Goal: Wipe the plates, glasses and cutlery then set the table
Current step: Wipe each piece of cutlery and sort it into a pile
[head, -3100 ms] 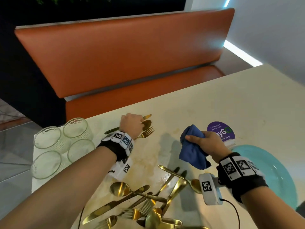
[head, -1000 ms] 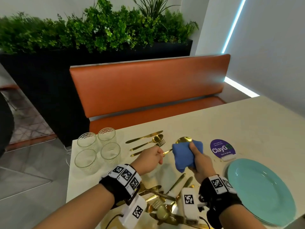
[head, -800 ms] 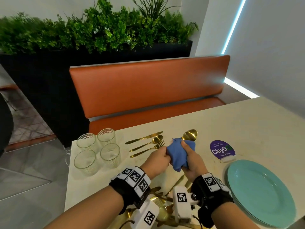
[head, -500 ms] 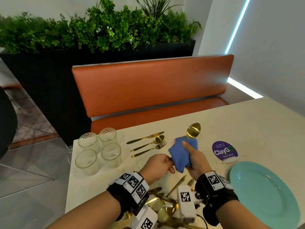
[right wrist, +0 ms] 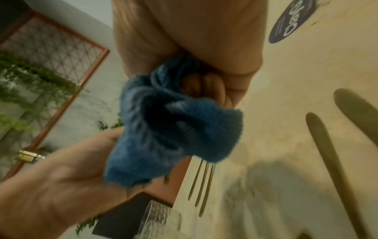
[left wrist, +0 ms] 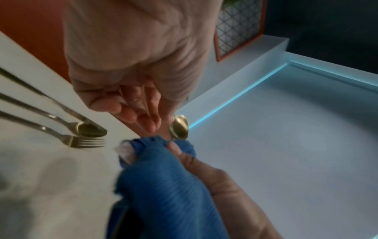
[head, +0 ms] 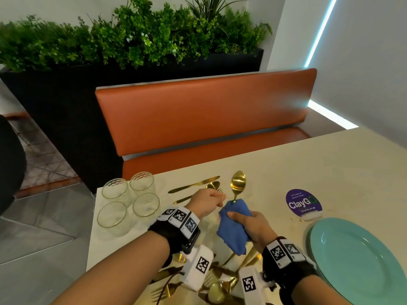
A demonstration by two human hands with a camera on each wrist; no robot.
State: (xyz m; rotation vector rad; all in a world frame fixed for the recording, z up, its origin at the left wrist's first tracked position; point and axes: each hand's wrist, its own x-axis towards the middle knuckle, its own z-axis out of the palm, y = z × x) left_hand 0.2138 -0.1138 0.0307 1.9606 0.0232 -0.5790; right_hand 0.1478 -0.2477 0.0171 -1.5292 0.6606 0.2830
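One shiny gold spoon (head: 237,183), right grip (head: 253,225) clenching ribbed blue cloth (head: 233,227), left grip (head: 207,202) curled, hold unclear

This looks like a restaurant or café dining area. An orange upholstered booth bench (head: 204,115) faces a pale surface (head: 319,172), backed by a long black planter (head: 66,102) of greenery. A round purple "ClayGo" sticker (head: 303,202) asks diners to clean up, and light strips (head: 320,31) line the wall.
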